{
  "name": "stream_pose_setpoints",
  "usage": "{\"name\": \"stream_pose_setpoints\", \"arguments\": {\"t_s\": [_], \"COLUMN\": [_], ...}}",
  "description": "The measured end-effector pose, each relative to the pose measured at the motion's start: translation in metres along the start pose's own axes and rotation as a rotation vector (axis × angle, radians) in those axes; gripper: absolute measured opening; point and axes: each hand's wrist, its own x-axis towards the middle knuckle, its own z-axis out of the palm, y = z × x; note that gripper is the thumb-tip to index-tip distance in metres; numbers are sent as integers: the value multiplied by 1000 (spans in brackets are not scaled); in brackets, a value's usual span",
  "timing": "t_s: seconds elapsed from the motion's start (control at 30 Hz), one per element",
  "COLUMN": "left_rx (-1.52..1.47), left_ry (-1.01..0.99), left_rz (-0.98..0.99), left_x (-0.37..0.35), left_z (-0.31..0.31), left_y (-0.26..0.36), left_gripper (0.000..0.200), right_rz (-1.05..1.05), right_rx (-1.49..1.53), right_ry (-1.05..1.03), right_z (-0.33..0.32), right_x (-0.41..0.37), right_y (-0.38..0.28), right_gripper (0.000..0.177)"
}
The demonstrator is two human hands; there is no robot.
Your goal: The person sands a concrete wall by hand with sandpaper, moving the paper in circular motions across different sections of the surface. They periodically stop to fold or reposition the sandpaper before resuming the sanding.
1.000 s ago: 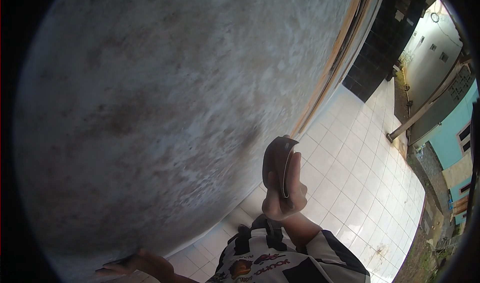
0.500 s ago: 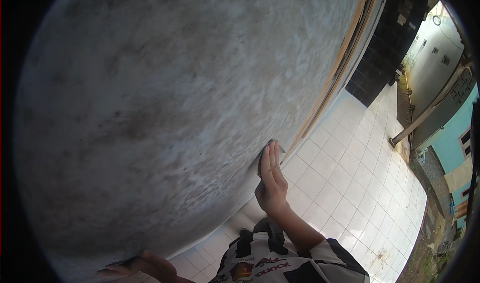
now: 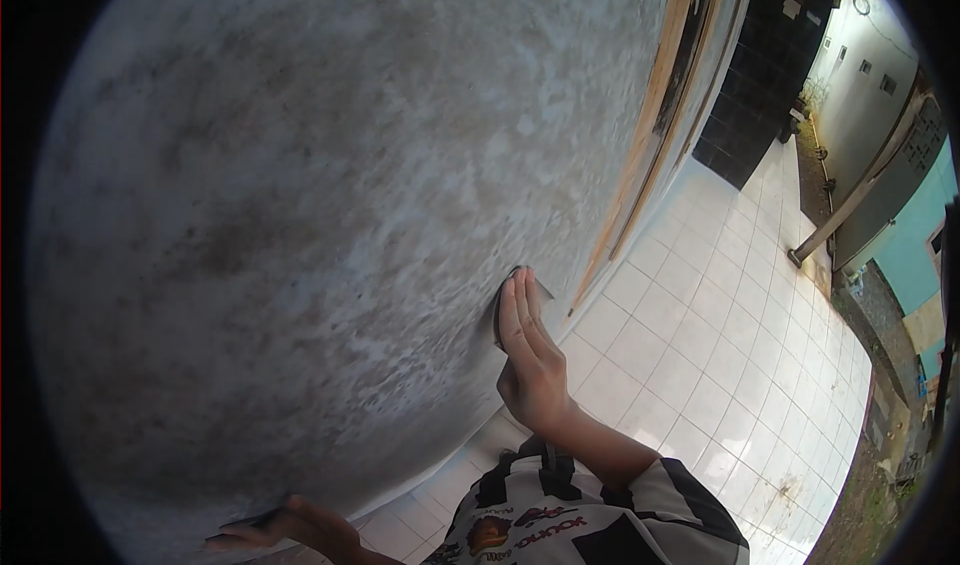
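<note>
Surface: we faced a large grey plastered wall (image 3: 300,215), mottled with darker and paler patches, filling most of the head view. To its right ran a wooden door frame (image 3: 650,135), then a section of dark tiling (image 3: 760,85). Below lay a white tiled floor (image 3: 700,365), outdoors, with a slanted post (image 3: 850,210) at its far edge and a turquoise building (image 3: 915,255) beyond. The dark sheet (image 3: 498,315) lay flat on the wall near the foot of the door frame, trapped between the plaster and the right hand (image 3: 530,365); only a thin dark edge showed along the fingers and a small corner past the fingertips. The right hand stood edge-on to us, its fingers (image 3: 522,310) straight, held side by side and pointing up the wall, pinning the sheet by pressure rather than curling round it. The thumb was hidden, so we could not tell whether it hooked the sheet. The wrist bent back, the forearm running down to a black-and-white patterned shirt (image 3: 590,525). The left hand (image 3: 300,530) sat low at the bottom of the view, well apart from the sheet, fingers extended and loose, fingertips touching the wall and holding nothing.
</note>
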Motion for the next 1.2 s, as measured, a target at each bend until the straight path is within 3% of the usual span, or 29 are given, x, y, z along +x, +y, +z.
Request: {"name": "stream_pose_setpoints", "arguments": {"t_s": [0.17,0.47,0.57,0.73,0.87,1.1,1.2], "left_rx": [12,-2,-73,111,36,93,83], "left_ry": [-48,-149,-113,-137,-130,-152,-156], "left_rz": [-22,-24,-156,-54,-81,-85,-91], "left_x": [-2,-2,-1,-2,-4,-4,-4], "left_z": [-6,-12,-6,-10,-11,-14,-11], "left_y": [-5,11,18,1,7,9,14], "left_gripper": [101,91,109,108,106,103,100], "right_rz": [28,22,-7,39,-3,-38,-197], "right_rx": [5,95,94,99,1,42,-157], "right_ry": [23,65,5,40,-5,4,-2], "right_z": [-1,-1,-2,-1,-6,-3,-11], "right_x": [2,2,1,2,4,0,4], "right_y": [-4,-1,-2,-7,1,7,35], "right_gripper": [88,96,95,93,92,83,66]}}
